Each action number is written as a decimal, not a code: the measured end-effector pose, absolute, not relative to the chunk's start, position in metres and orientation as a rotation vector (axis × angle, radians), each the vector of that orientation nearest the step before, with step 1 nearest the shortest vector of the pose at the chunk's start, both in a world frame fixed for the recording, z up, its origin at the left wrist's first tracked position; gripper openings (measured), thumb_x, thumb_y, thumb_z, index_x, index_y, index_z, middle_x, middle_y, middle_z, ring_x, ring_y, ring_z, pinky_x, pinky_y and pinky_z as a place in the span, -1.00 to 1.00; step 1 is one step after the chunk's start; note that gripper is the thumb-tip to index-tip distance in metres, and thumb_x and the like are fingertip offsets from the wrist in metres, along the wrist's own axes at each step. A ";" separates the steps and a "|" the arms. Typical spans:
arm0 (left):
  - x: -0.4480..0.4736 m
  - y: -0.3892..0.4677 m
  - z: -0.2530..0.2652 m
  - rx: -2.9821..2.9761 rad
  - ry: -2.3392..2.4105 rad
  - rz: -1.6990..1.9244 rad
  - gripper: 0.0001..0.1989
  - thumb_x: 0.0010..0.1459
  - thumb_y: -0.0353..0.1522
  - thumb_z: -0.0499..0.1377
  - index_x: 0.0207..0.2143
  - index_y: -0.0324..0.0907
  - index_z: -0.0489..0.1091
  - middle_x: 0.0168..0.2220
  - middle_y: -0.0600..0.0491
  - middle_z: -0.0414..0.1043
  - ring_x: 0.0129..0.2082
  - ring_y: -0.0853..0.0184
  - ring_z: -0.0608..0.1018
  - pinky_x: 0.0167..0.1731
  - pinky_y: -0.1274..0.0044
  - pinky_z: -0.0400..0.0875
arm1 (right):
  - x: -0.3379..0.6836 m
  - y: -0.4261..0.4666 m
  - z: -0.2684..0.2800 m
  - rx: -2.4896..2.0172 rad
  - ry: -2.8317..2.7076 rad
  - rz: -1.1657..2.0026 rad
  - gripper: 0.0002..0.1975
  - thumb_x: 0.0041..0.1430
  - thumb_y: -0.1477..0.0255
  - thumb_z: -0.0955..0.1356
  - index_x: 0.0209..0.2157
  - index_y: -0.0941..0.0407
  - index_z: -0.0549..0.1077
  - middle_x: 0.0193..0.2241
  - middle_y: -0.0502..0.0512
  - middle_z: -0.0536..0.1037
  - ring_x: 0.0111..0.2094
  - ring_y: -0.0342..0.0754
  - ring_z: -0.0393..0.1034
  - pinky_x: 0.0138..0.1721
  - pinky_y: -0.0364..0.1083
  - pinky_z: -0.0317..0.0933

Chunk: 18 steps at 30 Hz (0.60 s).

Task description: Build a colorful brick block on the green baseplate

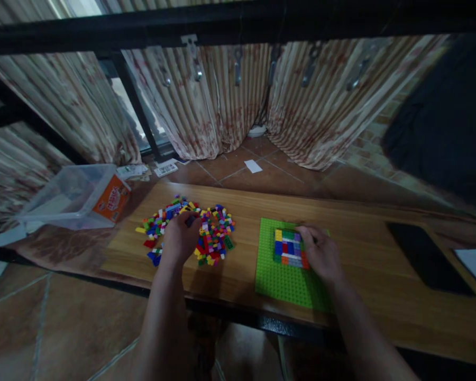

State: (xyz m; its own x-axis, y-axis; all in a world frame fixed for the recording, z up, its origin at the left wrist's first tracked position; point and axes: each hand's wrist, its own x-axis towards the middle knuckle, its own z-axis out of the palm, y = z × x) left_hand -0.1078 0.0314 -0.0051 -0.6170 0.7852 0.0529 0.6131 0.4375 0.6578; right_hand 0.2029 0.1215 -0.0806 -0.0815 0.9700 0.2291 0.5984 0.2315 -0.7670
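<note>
Left hand: the left hand (pixel 182 235) is over the near-left part of the brick pile, fingers bent inward; whether a brick is pinched between them cannot be told.
Right hand: the right hand (pixel 321 251) curls with its fingertips at the right edge of the brick build; whether they grip a piece or only rest there cannot be told.
Brick pile: a loose, knobbly heap of small, hard-edged bricks (pixel 216 225) in red, yellow, blue, pink, green and white, spread on the left half of the bench.
Brick build: a low, four-sided block (pixel 289 247) of coloured rows, with yellow at one corner and orange along the near side, sitting on the upper part of the baseplate.
Baseplate: a thin, lime-green sheet (pixel 275 283), covered in round studs, flat on the bench right of the pile.
Bench: smooth, wood-grained top (pixel 246 211) with a dark edge.
Dark panel: a flat, matte oblong (pixel 428 256) at the bench's right.
Box: clear plastic, open-topped (pixel 67 196), with an orange label, left of the bench.
Curtains: pleated, striped cloth (pixel 218 100) hanging beyond.
</note>
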 end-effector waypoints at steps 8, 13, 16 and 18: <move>-0.110 0.031 -0.010 1.209 2.476 0.779 -0.73 0.10 -0.37 0.13 -0.19 -0.24 0.55 -0.34 -0.01 0.56 -0.33 0.31 0.51 -0.31 0.55 0.30 | 0.205 0.122 -0.082 -1.547 -1.789 0.627 -0.56 0.20 0.10 0.21 -0.28 0.09 0.58 -0.10 0.17 0.56 -0.01 0.14 0.39 0.09 0.12 0.19; -0.111 0.029 -0.012 1.178 2.507 0.743 -0.73 0.10 -0.41 0.13 -0.18 -0.27 0.54 -0.30 -0.07 0.57 -0.30 0.28 0.53 -0.28 0.54 0.31 | 0.207 0.126 -0.087 -1.545 -1.846 0.561 -0.55 0.18 0.10 0.20 -0.29 0.10 0.58 -0.12 0.19 0.57 -0.03 0.16 0.41 0.08 0.15 0.20; -0.114 0.028 -0.013 1.156 2.501 0.756 -0.73 0.10 -0.43 0.12 -0.17 -0.28 0.52 -0.30 -0.07 0.57 -0.32 0.29 0.53 -0.31 0.55 0.31 | 0.208 0.128 -0.088 -1.578 -1.860 0.549 -0.54 0.15 0.09 0.21 -0.28 0.11 0.58 -0.12 0.21 0.57 -0.03 0.17 0.41 0.08 0.15 0.21; -0.115 0.027 -0.013 1.153 2.506 0.761 -0.74 0.10 -0.42 0.13 -0.17 -0.28 0.52 -0.30 -0.07 0.57 -0.33 0.29 0.53 -0.32 0.55 0.32 | 0.208 0.129 -0.088 -1.608 -1.864 0.553 -0.53 0.14 0.08 0.21 -0.26 0.12 0.57 -0.10 0.22 0.57 -0.02 0.18 0.41 0.08 0.16 0.20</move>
